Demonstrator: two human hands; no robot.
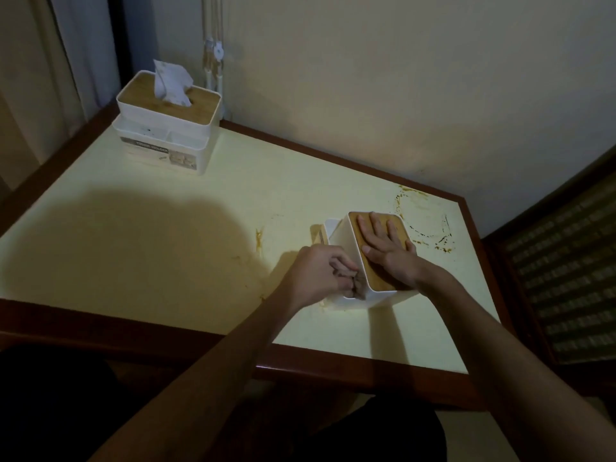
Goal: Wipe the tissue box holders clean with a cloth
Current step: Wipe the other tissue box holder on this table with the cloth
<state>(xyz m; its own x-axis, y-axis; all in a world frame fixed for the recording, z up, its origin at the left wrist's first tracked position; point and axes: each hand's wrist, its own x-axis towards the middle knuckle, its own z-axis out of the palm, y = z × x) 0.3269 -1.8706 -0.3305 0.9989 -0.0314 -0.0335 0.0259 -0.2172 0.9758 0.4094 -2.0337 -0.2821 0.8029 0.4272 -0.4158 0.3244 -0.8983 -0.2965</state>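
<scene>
A white tissue box holder (346, 248) with a wooden lid (373, 278) lies tipped on the table at the right. My right hand (386, 245) rests flat on the lid, fingers spread. My left hand (320, 271) is closed on a small brownish cloth (359, 284) pressed against the holder's white side near its front corner. A second white holder (166, 128) with a wooden top stands at the far left corner, a tissue (171, 83) sticking out of it.
The table (166, 235) is pale yellow with a dark wooden rim. Brown stains (430, 225) ring the far right corner and a smaller one (259, 238) lies mid-table. A wall stands behind, curtains at the left, a dark woven panel (566, 271) at the right.
</scene>
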